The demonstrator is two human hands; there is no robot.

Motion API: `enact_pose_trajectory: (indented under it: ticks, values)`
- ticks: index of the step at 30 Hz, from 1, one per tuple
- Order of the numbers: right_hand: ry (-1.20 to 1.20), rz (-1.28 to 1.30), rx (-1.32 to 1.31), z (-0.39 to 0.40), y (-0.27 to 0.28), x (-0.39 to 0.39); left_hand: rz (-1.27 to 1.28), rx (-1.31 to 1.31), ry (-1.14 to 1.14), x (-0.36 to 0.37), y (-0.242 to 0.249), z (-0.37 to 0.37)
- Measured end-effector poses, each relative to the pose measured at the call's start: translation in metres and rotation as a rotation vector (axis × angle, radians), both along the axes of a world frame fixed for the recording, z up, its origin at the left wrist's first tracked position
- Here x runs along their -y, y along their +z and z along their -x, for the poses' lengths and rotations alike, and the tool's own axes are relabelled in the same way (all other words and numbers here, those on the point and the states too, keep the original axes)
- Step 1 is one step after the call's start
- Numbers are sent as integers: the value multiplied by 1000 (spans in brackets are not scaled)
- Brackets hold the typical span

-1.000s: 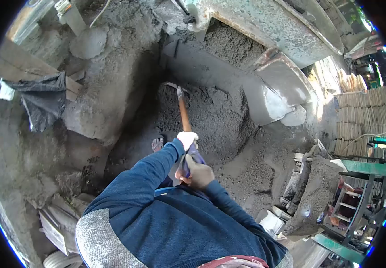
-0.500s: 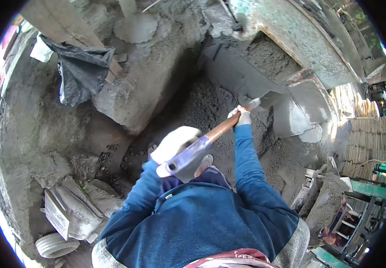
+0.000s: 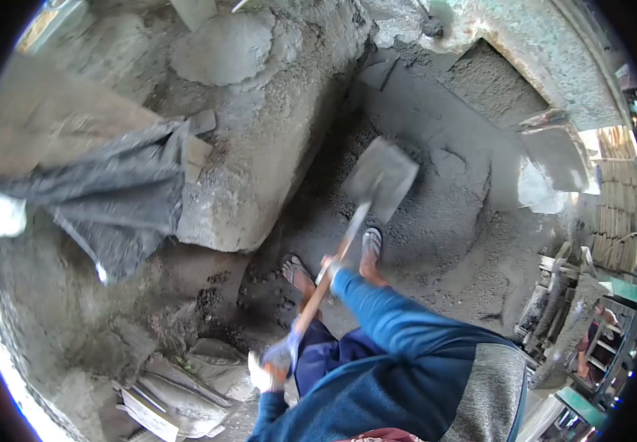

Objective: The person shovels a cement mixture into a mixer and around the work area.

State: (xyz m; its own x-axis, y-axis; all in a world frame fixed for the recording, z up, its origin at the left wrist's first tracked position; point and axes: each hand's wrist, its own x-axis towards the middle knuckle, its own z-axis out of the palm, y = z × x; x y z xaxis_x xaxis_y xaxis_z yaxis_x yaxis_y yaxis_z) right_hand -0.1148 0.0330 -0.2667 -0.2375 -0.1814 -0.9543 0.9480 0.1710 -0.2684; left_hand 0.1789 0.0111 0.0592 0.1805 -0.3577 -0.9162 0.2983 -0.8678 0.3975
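Since the earlier picture we had swung the long wooden-handled shovel (image 3: 348, 236) away from the green concrete-crusted mixer drum (image 3: 554, 66), and its flat grey steel blade (image 3: 381, 179), which had been up by the drum's mouth, now hung face-up over the dark heap of damp grey sand-cement mix (image 3: 436, 221) on the ground. In the head view, the only one, our right hand (image 3: 331, 267) gripped the orange shaft partway along, fingers wrapped tight about the wood, the blue sleeve (image 3: 399, 317) running back from it. Our left hand (image 3: 275, 361), in a pale glove, was closed about the purple grip end of the handle, low by the hip; how each finger lay there we could not tell, for the motion blurred it. The shovel slanted from that hand up and rightward to the blade. Both our sandalled feet (image 3: 370, 247) stood on the mix just beneath the shaft. To the left lay a big rough block of hardened grey concrete (image 3: 259, 169), with a crumpled black plastic sheet (image 3: 112, 199) draped beside it.
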Motion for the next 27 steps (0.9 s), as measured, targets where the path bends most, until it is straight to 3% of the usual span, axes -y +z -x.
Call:
enact_pose_trajectory:
  ticks: [1, 3, 6, 7, 8, 10, 13, 14, 16, 18, 20, 25, 27]
  values:
    - [125, 6, 93, -66, 12, -5, 16, 272, 17, -12, 32, -6]
    - [305, 61, 227, -171, 37, -17, 117, 537, -64, -28, 34, -23]
    - [227, 33, 345, -255, 73, -10, 224, 635, -125, -34, -22, -9]
    - [286, -153, 480, -263, 85, 0, 218, 609, -117, -28, -46, 6]
    - [299, -196, 533, -250, 75, 7, 217, 592, -117, -23, -67, 18]
    - [251, -67, 452, -163, -17, 24, 203, 508, -107, -10, -119, 48]
    - [126, 79, 331, 75, -173, 76, 206, 407, -115, 13, -189, 105]
    - [106, 67, 281, 138, -194, 87, 241, 418, -139, 16, -212, 115]
    - [73, 78, 216, 136, -171, 81, 276, 459, -171, 16, -233, 115]
    - [-5, 48, 239, 124, -157, 72, 161, 349, 1, 12, -189, 140]
    - [-66, 58, 231, 111, -143, 61, 213, 356, -30, 7, -192, 114]
    - [-265, 76, 202, 129, -36, 16, 136, 327, -132, 24, -156, 101]
    - [-391, 60, 169, 146, 14, -16, 98, 175, -278, 28, -115, 123]
